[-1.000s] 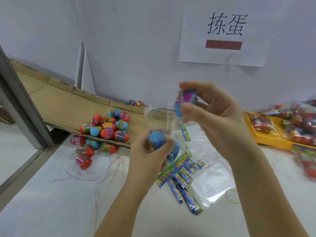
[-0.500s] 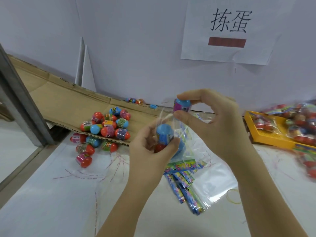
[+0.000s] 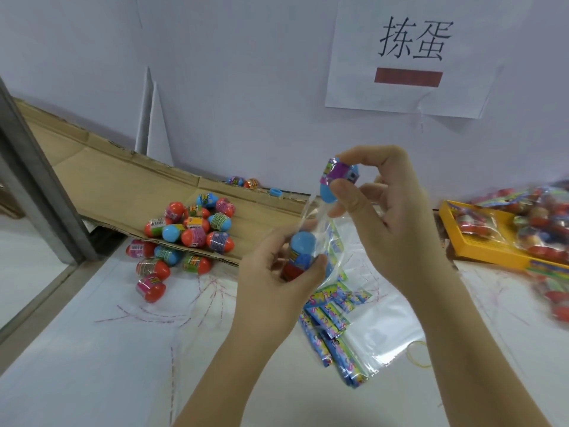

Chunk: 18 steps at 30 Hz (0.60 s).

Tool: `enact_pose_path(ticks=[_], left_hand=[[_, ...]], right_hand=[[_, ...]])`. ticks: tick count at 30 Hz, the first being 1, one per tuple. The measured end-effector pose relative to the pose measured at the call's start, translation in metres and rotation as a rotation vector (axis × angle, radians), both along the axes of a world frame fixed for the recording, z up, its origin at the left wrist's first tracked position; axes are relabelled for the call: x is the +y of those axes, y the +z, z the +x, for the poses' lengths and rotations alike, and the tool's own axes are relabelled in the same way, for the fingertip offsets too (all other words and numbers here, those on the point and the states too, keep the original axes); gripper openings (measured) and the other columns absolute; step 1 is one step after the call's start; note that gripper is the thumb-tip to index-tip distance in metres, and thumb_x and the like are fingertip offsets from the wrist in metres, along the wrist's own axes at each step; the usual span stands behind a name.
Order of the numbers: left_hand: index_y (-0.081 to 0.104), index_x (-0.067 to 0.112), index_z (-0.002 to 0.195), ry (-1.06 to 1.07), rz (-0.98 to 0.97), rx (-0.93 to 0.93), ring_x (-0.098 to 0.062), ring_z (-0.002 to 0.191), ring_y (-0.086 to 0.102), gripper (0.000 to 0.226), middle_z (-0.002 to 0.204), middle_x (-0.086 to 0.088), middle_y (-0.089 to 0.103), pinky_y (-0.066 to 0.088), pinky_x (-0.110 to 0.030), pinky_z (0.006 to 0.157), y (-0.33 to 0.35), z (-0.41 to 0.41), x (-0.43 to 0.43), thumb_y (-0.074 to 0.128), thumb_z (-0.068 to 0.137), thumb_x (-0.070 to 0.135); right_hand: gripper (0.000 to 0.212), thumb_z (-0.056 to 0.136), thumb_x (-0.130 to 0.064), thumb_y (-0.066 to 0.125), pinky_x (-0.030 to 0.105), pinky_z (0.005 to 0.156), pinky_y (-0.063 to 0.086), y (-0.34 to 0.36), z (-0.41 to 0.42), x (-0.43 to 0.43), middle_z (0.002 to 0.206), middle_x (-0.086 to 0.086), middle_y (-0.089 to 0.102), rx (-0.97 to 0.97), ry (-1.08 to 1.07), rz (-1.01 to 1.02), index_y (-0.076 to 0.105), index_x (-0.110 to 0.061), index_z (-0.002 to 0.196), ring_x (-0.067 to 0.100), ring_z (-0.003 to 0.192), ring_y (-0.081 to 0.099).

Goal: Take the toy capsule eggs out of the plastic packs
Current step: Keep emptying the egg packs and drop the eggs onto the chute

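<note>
1. We see a white table, with a cardboard sheet at its far left and a yellow tray of unopened packs at the right.
2. A pile of loose eggs lies on and beside the cardboard; emptied packs lie flat below our hands.
3. Our right hand is raised. Its thumb and fingertips pinch a blue egg with a purple label, just above the held pack's open mouth.
4. Our left hand curls round the clear pack, gripping a second blue egg through the film.
5. We judge the eggs light, hard and slick, best pinched across the banded middle. The film looks thin, limp and likely to slip.
</note>
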State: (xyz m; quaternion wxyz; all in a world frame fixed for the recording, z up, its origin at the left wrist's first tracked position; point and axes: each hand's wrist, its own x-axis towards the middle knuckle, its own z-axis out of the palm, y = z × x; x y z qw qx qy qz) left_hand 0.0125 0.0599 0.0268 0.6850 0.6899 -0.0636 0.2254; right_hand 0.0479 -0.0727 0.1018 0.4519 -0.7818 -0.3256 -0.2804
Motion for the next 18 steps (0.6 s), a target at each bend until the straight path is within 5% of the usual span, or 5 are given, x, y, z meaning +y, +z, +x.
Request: enact_pose_path(ticks=[4,9,13,18], left_hand=[[0.065,0.037,0.101,0.024,0.122,-0.035,-0.003,0.071,0.057,0.036,0.08,0.021,0.059,0.046,-0.011,0.061,0.0,-0.001,0.0,0.08,0.074,0.017],[0.067,0.038,0.096,0.046,0.029,-0.031,-0.003,0.067,0.059,0.033,0.077,0.015,0.064,0.049,-0.014,0.061,0.0,0.001,0.001,0.08,0.072,0.02],[0.068,0.038,0.095,0.031,0.0,-0.036,-0.006,0.07,0.064,0.034,0.083,0.005,0.069,0.055,-0.022,0.061,0.001,0.001,0.001,0.08,0.07,0.018],[0.069,0.045,0.095,-0.004,-0.024,0.001,-0.013,0.079,0.068,0.035,0.088,0.004,0.071,0.058,-0.026,0.067,0.002,0.0,0.002,0.077,0.069,0.025]], right_hand=[[0.019,0.097,-0.03,0.046,0.04,0.085,0.051,-0.003,0.001,0.004,0.113,-0.003,0.053,-0.071,0.003,-0.054,0.038,-0.045,0.106,0.024,0.092,0.063],[0.03,0.095,-0.026,0.055,0.02,0.072,0.046,-0.002,0.0,-0.002,0.113,-0.013,0.052,-0.042,0.021,-0.087,0.036,-0.044,0.11,0.014,0.07,0.064],[0.027,0.082,-0.015,0.07,0.045,0.079,0.048,0.004,-0.002,-0.008,0.102,-0.008,0.059,-0.104,-0.044,-0.213,0.052,-0.028,0.098,0.01,0.062,0.062],[0.014,0.077,-0.036,0.071,0.038,0.089,0.034,0.009,-0.008,-0.013,0.093,-0.012,0.068,-0.002,-0.031,-0.368,0.068,-0.029,0.089,0.006,0.082,0.063]])
